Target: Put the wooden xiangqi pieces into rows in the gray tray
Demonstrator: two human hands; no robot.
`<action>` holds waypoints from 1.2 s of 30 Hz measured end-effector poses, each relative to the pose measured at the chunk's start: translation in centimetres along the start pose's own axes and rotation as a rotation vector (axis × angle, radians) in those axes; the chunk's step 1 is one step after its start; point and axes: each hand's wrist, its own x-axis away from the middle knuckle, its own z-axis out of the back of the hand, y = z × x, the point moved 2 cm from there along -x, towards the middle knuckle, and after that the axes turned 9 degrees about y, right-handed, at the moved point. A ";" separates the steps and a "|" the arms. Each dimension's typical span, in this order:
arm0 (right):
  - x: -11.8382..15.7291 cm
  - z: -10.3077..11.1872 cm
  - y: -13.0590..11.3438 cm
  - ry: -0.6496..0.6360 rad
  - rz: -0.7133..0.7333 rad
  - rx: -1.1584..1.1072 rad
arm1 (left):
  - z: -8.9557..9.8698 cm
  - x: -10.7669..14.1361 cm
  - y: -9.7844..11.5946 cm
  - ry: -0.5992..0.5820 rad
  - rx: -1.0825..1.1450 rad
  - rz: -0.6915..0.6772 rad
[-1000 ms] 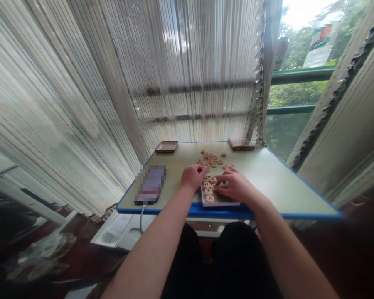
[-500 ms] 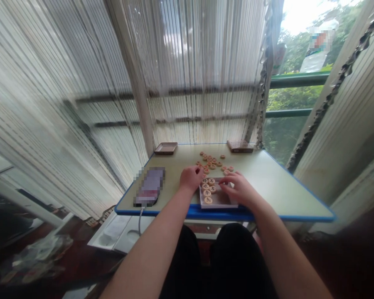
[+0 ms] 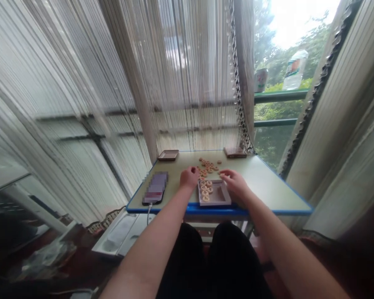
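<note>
Near the front edge of the table, a shallow pale box (image 3: 218,196) holds several round Chinese chess pieces (image 3: 206,199), set in rows along its left side. Beyond the box lies a loose scatter of more Chinese chess pieces (image 3: 208,165). My left hand (image 3: 189,177) is beside the box's far left corner with its fingers curled together; what is in them, if anything, is hidden. At the box's far right corner, my right hand (image 3: 235,181) has its thumb and fingertips closed on a Chinese chess piece (image 3: 221,174), partly covered by the fingers.
A phone (image 3: 156,187) with a cable lies on the left of the table (image 3: 268,191). At the back stand a shallow tray-like lid (image 3: 168,155) on the left and a flat brown box (image 3: 235,152) on the right. Striped curtains hang behind; a can and a bottle stand by the window.
My right hand has moved from over the inside of the box to its far right corner, at the loose pieces. My left hand stays about where it was. The view has shifted right.
</note>
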 end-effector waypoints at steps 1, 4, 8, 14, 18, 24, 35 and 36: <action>-0.6 -0.1 -0.1 -0.004 -0.012 -0.005 | -0.1 -0.6 0.1 0.012 0.001 -0.018; -2.9 -0.6 -0.6 -0.065 0.040 0.017 | -0.7 -3.1 0.6 0.006 0.008 -0.043; -6.3 -1.4 -0.4 -0.125 0.149 0.197 | -2.1 -5.8 1.1 -0.041 0.042 -0.127; -7.8 -3.7 1.6 -0.198 0.286 0.403 | -3.8 -6.0 -0.6 -0.096 -0.005 -0.252; -7.1 -4.6 1.7 -0.267 0.413 0.432 | -4.1 -5.0 -0.5 -0.197 -0.040 -0.304; -7.3 -4.7 1.5 -0.304 0.391 0.435 | -3.5 -4.5 1.3 -0.250 -0.026 -0.443; -7.1 -4.4 1.4 -0.216 0.296 0.496 | -2.6 -5.0 0.2 -0.168 -0.152 -0.346; -7.1 -4.5 1.4 -0.236 0.308 0.496 | -2.6 -5.1 0.0 -0.167 -0.158 -0.339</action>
